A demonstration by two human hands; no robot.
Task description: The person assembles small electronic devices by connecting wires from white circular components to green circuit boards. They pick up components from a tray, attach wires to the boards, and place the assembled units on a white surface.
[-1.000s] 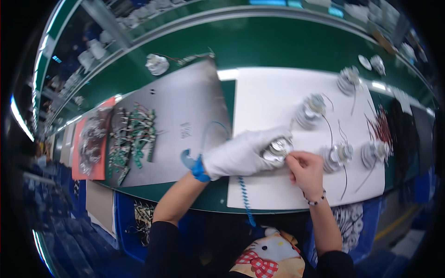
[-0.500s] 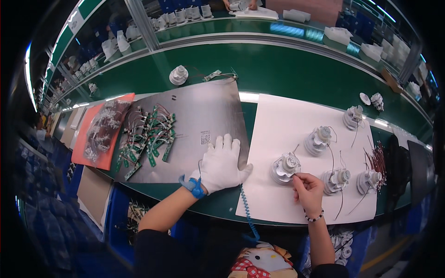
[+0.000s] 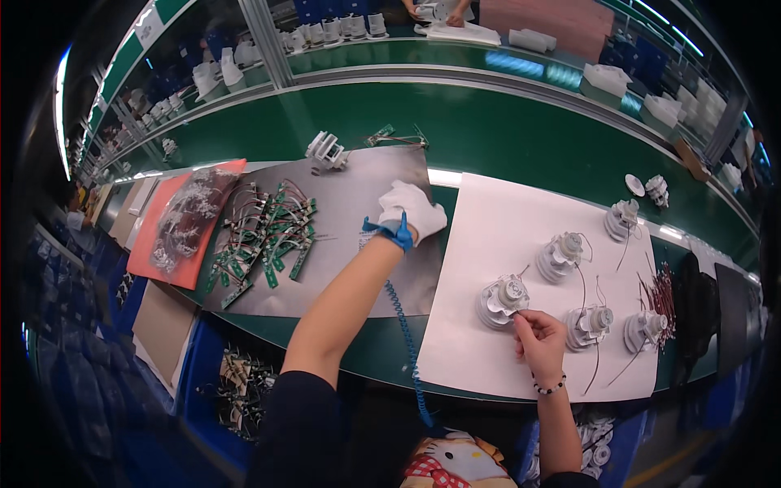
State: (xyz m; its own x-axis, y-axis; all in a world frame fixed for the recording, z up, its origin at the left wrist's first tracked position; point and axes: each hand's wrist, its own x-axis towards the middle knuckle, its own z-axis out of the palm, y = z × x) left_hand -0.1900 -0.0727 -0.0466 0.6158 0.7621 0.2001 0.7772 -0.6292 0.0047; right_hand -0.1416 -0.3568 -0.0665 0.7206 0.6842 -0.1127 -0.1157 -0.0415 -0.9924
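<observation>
Now, reading outward from your hands:

Right hand: your bare right hand (image 3: 538,340) sits on the white paper sheet (image 3: 488,244), fingers curled together with the tips pinched at the lower edge of the nearest white motor assembly (image 3: 502,299). Whether you grip a wire or the housing itself is too small to tell.

Left hand: your left hand (image 3: 413,208), in a white glove, reaches out over the far right corner of the grey mat (image 3: 358,268). The fingers are bunched and bent down; what, if anything, lies under them is hidden by the glove.

Wrist: a blue strap (image 3: 392,231) circles your left wrist, and a blue coiled cord (image 3: 407,342) runs from it toward your body, its end lost at the lower edge.

Other motors: four more white motor assemblies stand on the paper, apart from each other; the one nearest your right hand (image 3: 589,324) is just beside it. Thin wires trail from them.

Circuit boards: a loose heap of green circuit boards with wires (image 3: 264,236) lies on the grey mat, well apart from your gloved hand.

Red tray: a red tray (image 3: 183,224) left of the mat holds a tangle of pale parts, too blurred to name.

Far edge: a white plastic part (image 3: 325,150) rests at the mat's far edge on the green bench (image 3: 504,130).

Right rim: a bundle of red wires (image 3: 663,293) and dark shapes beyond it are bent and dimmed by the lens.
</observation>
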